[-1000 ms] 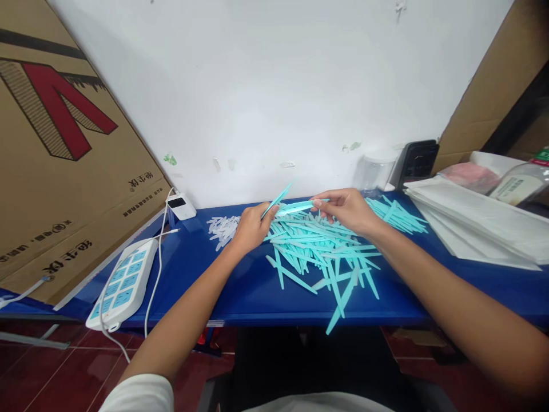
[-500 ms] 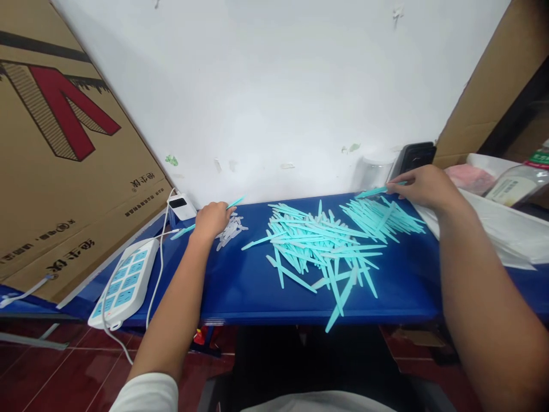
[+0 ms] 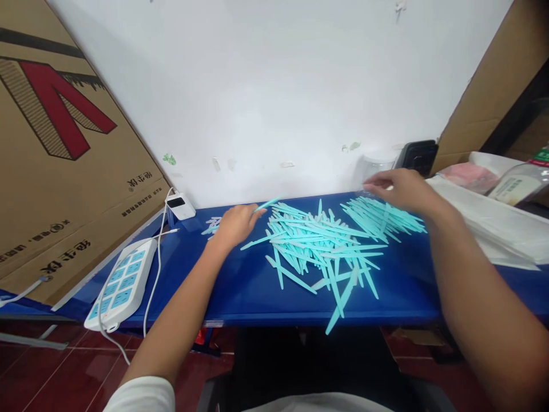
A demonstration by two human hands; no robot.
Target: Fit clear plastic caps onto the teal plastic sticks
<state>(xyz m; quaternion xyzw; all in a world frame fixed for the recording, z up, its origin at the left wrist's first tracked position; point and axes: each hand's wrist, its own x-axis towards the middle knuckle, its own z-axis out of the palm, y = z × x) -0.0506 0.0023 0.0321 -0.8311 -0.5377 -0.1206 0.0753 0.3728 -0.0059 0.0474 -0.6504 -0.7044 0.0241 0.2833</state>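
Note:
My left hand (image 3: 238, 223) is closed around a slim teal eyebrow razor (image 3: 269, 203), whose end sticks out past the fingers to the right. Partly hidden behind that hand lies a small pile of clear blade caps (image 3: 211, 225). A large jumbled heap of teal eyebrow razors (image 3: 317, 240) with pale ends covers the middle of the blue table. My right hand (image 3: 397, 187) hovers over the back of a neater pile of razors (image 3: 381, 218), thumb and forefinger curved with a gap between them and no razor visible in them.
A clear round container (image 3: 377, 164) and a black object (image 3: 418, 157) stand against the wall. White plastic bags (image 3: 484, 223) and a bottle (image 3: 518, 182) are at the right. To the left are a power strip (image 3: 124, 286), a white device with a screen (image 3: 180, 206), and a cardboard box (image 3: 86, 189).
My left hand has moved right, from beside the caps toward the middle heap, carrying a razor. The razor in my right hand is no longer visible there; that hand has shifted slightly left.

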